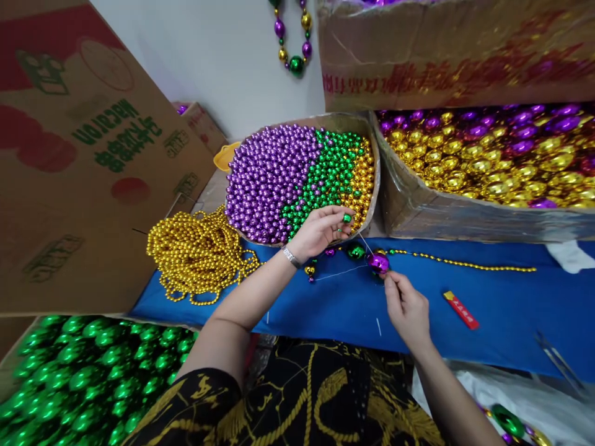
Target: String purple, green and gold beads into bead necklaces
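My left hand (320, 230) pinches a small green bead (346, 218) at the front rim of a tray (297, 119) heaped with purple, green and gold beads. My right hand (405, 306) rests on the blue cloth (502, 303), its fingertips touching a large purple bead (379, 262) on a thin white thread (341, 272). That thread carries a large green bead (356, 251), smaller beads and a gold bead strand (465, 264) running right.
A pile of gold bead strands (198, 254) lies left of the tray. Cardboard boxes stand at left (79, 155) and back right (465, 214), the latter full of gold and purple beads. Green beads (93, 371) fill a box at lower left. A red lighter (461, 310) lies on the cloth.
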Demonstrator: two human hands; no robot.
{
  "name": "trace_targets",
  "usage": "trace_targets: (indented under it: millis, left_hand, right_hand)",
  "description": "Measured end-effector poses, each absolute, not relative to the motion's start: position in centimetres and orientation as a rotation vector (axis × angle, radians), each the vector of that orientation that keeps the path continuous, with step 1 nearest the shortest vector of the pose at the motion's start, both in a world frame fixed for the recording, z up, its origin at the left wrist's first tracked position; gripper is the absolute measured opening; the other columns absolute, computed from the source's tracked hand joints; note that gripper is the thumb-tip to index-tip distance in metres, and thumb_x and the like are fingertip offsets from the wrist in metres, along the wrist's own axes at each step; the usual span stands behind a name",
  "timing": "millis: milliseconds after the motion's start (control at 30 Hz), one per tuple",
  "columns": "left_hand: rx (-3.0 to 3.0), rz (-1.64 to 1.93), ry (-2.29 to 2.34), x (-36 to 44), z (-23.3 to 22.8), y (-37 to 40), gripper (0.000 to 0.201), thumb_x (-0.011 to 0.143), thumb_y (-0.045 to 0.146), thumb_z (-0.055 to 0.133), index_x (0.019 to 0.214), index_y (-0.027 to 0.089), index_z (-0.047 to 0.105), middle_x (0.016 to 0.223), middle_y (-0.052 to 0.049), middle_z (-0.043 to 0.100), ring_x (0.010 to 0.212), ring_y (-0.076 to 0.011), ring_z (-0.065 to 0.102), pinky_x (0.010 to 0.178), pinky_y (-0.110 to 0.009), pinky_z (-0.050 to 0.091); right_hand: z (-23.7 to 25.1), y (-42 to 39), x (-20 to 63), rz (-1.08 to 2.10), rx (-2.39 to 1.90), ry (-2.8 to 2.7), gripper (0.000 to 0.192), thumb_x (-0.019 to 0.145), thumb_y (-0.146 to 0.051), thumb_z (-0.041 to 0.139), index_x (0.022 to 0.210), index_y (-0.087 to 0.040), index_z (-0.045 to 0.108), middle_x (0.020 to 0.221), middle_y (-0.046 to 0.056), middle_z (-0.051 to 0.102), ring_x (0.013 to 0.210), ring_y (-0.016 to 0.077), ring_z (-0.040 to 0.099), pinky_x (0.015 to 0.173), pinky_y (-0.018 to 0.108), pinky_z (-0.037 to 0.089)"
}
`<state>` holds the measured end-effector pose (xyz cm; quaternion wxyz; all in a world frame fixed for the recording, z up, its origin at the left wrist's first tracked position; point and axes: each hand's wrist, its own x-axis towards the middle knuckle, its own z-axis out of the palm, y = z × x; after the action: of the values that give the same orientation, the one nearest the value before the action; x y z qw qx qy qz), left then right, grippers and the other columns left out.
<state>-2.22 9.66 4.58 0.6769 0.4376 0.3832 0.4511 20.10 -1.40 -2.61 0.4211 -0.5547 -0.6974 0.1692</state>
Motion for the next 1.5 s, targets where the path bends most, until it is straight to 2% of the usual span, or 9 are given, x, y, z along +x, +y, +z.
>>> trace_targets:
  millis: [333,567,767,933,1133,1233,1333,1400,1500]
  left_hand:
    - [0.876,0.970,0.877,-2.1,4.1,7.9,0.024,0.088,0.035,0.059,0.100,0.016,0.069,0.090,-0.009,0.069,0.071,-0.0099,0.062,0.066,-0.025,0.053]
    - [1.119,0.954,0.896,-1.8,4.3,7.2,0.030,0.086,0.043,0.064,0.102,0.018,0.073,0.085,-0.006,0.069,0.071,-0.0104,0.062,0.066,-0.025,0.052]
    - [1.529,0.991,0.863,0.3,8.0,8.5,0.037,0.090,0.043,0.060,0.120,0.023,0.067,0.101,-0.006,0.071,0.084,-0.0123,0.065,0.074,-0.024,0.053]
    - [1.992,1.075,0.825,6.6,12.0,15.4,0.027,0.091,0.035,0.055,0.106,0.017,0.069,0.099,-0.008,0.073,0.086,-0.0141,0.065,0.076,-0.026,0.050]
    - [2.749,0.434,0.974,17.1,12.4,24.1,0.021,0.085,0.022,0.056,0.095,0.014,0.072,0.092,-0.012,0.071,0.083,-0.0222,0.063,0.076,-0.037,0.047]
    - [2.839,0.051,1.021,20.2,11.6,26.0,0.025,0.079,0.026,0.064,0.100,0.013,0.072,0.095,-0.016,0.069,0.086,-0.0288,0.063,0.073,-0.040,0.047]
    - [2.849,-0.176,0.962,21.3,11.2,27.0,0.031,0.074,0.018,0.067,0.104,0.015,0.071,0.096,-0.015,0.068,0.090,-0.0294,0.063,0.076,-0.041,0.048]
    - [2.876,-0.138,0.912,20.8,11.5,27.1,0.031,0.072,0.011,0.064,0.101,0.014,0.071,0.097,-0.015,0.067,0.093,-0.0281,0.062,0.082,-0.042,0.048]
    - [2.777,0.307,0.837,18.0,12.5,25.5,0.029,0.077,0.014,0.061,0.105,0.013,0.067,0.100,-0.012,0.065,0.098,-0.0246,0.060,0.088,-0.040,0.047]
  right_hand:
    - [-2.7,-1.4,19.6,0.452,-1.376,-1.762,0.026,0.098,-0.036,0.046,0.100,-0.020,0.067,0.091,0.007,0.076,0.067,0.0168,0.070,0.069,0.027,0.055]
    - [-2.7,-1.2,19.7,0.430,-1.325,-1.762,0.022,0.097,-0.031,0.048,0.099,-0.020,0.067,0.091,0.006,0.075,0.074,0.0167,0.071,0.072,0.025,0.055]
    - [-2.5,-1.2,20.0,0.591,-1.334,-1.619,0.028,0.099,-0.034,0.043,0.093,-0.019,0.066,0.076,0.002,0.069,0.065,0.0132,0.066,0.061,0.021,0.052]
    - [-2.9,-1.3,21.1,0.576,-1.286,-1.560,0.025,0.098,-0.032,0.046,0.093,-0.019,0.067,0.077,0.002,0.069,0.062,0.0118,0.063,0.061,0.020,0.051]
    - [-3.4,-1.5,22.5,0.589,-1.321,-1.523,0.025,0.098,-0.031,0.045,0.094,-0.019,0.067,0.080,0.003,0.070,0.067,0.0129,0.065,0.064,0.020,0.052]
    - [-3.7,-1.5,23.3,0.600,-1.339,-1.508,0.023,0.098,-0.029,0.045,0.095,-0.020,0.066,0.081,0.002,0.070,0.069,0.0125,0.066,0.065,0.019,0.052]
    - [-3.9,-1.4,24.0,0.605,-1.347,-1.500,0.023,0.099,-0.029,0.045,0.096,-0.020,0.066,0.084,0.002,0.071,0.071,0.0124,0.067,0.067,0.019,0.052]
    - [-3.8,-1.3,24.3,0.602,-1.362,-1.493,0.024,0.098,-0.031,0.045,0.096,-0.019,0.066,0.083,0.003,0.071,0.069,0.0126,0.067,0.066,0.020,0.052]
    - [-3.3,-1.3,24.4,0.588,-1.386,-1.488,0.025,0.098,-0.033,0.045,0.095,-0.019,0.066,0.080,0.003,0.071,0.065,0.0126,0.065,0.063,0.021,0.052]
